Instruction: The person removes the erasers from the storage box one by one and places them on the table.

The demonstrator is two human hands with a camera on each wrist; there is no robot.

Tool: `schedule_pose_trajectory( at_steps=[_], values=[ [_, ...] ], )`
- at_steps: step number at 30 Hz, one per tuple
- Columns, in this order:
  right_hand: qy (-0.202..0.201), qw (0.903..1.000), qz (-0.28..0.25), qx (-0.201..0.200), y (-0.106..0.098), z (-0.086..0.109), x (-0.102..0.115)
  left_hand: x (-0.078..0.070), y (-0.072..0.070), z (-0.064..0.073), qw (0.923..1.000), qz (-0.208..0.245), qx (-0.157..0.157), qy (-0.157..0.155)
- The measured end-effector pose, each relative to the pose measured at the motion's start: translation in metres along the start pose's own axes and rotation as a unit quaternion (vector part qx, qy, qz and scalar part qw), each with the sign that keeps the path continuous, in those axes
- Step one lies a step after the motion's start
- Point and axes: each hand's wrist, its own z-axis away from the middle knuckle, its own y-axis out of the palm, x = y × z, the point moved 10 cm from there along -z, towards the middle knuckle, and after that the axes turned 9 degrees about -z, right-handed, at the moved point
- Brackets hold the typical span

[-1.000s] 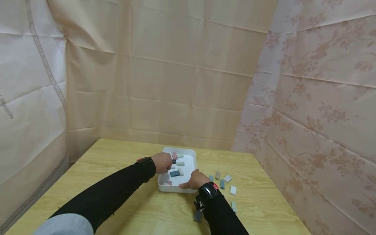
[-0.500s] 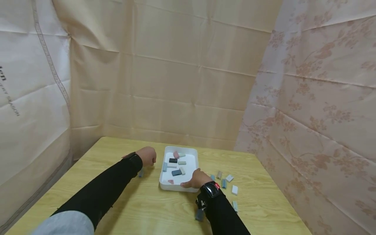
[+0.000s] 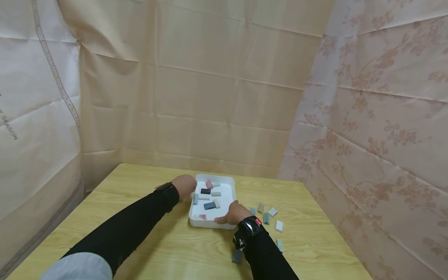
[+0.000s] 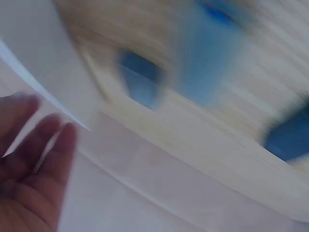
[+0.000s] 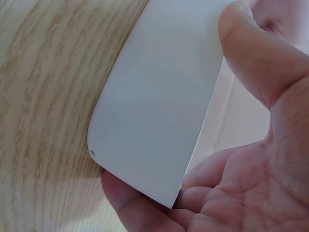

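Note:
A white rectangular tray lies on the table with several small blocks in it, among them a pink block, a black block and a dark blue block. My right hand grips its near right corner; in the right wrist view the thumb bends over the rim and the fingers curl around the corner. At the tray's left wall is my left hand. Its fingers look loosely bent beside the white wall in the left wrist view, with no block showing between them.
To the right of the tray lie several loose blocks, including a white block and a blue block. A dark grey block sits beside the right forearm. Blurred blue blocks show in the left wrist view. Cloth hangs behind the table.
My left hand left the tray's inside, went out to the left over the table, and has come back to its left wall. My right hand stays on the corner.

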Motion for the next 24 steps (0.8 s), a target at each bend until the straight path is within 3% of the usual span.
schedule_pose_trajectory(
  at_steps=[3,6,8,13,20,24],
  values=[
    [-0.004,1.0,0.004,-0.003,-0.001,0.002,0.001,-0.029,-0.008,-0.01,0.9983,-0.046,-0.021,0.029],
    [-0.009,1.0,0.002,-0.003,0.001,0.005,0.001,-0.051,0.002,-0.013,0.9927,-0.11,0.014,0.047],
    [-0.01,0.9999,-0.001,-0.002,0.003,0.006,0.001,-0.059,0.013,-0.013,0.9842,-0.163,0.042,0.055],
    [-0.01,0.9999,-0.004,0.0,0.006,0.004,0.0,-0.064,0.025,-0.013,0.9773,-0.2,0.048,0.052],
    [-0.013,0.9998,-0.011,-0.008,0.002,-0.001,0.001,-0.054,0.023,-0.016,0.9835,-0.175,0.043,0.007],
    [-0.015,0.9997,-0.016,-0.011,-0.001,0.003,0.003,-0.056,0.021,-0.015,0.9827,-0.182,0.036,0.008]
  ],
)
